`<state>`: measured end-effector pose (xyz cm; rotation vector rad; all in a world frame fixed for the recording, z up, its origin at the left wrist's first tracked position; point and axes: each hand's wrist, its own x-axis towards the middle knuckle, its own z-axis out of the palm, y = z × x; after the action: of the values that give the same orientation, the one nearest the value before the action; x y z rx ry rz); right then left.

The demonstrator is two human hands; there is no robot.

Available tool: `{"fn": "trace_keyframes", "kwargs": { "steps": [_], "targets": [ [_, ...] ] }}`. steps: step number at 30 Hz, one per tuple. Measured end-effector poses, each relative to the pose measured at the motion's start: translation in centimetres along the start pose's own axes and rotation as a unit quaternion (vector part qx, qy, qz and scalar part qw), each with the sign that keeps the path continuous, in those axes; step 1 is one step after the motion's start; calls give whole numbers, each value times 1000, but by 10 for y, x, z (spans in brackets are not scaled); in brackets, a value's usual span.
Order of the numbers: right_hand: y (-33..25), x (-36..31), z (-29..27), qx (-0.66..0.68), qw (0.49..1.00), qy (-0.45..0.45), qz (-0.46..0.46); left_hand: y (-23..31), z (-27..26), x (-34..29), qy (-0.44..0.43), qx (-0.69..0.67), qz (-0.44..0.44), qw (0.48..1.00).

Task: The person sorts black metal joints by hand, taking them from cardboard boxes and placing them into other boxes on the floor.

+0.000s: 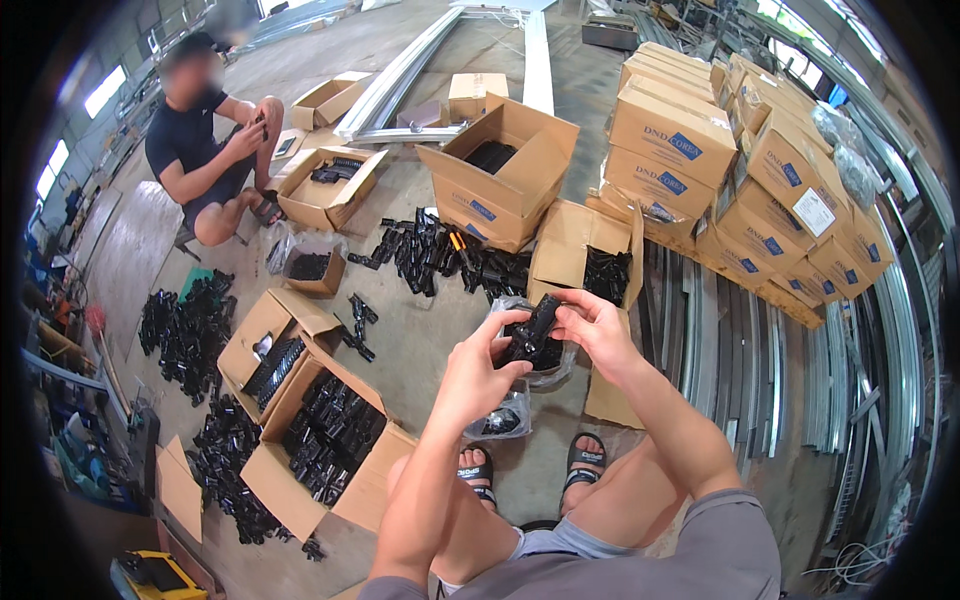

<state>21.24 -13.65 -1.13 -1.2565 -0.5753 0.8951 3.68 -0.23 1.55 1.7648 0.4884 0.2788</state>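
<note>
Between my two hands, above my knees, is a black plastic part (536, 328), roughly tube-shaped and glossy. My left hand (478, 368) has its fingers and thumb around the lower left end. At the upper right end, my right hand (598, 332) pinches it between thumb and fingers. My fingers hide some of its shape. Just below it, a see-through plastic bag (556, 374) holds black pieces, and a second see-through bag (507, 420) lies nearer my feet. An open cardboard box (566, 247) with black parts stands just beyond my hands.
Black parts lie heaped on the floor ahead (425, 255) and at left (185, 330). A carton full of black parts (335, 435) stands at my left. Stacked cartons (665, 140) and long metal profiles (735, 345) fill the right. A seated person (200, 140) handles something small at far left.
</note>
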Motion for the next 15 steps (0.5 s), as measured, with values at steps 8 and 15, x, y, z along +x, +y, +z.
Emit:
{"fn": "trace_keyframes", "kwargs": {
  "steps": [8, 15],
  "targets": [
    [-1, -3, 1, 63, 998, -10, -26, 6, -4, -1, -67, -200, -7, 978],
    [-3, -8, 1, 42, 997, 16, -55, 7, 1, -1, -53, -140, 13, 989]
  ]
}}
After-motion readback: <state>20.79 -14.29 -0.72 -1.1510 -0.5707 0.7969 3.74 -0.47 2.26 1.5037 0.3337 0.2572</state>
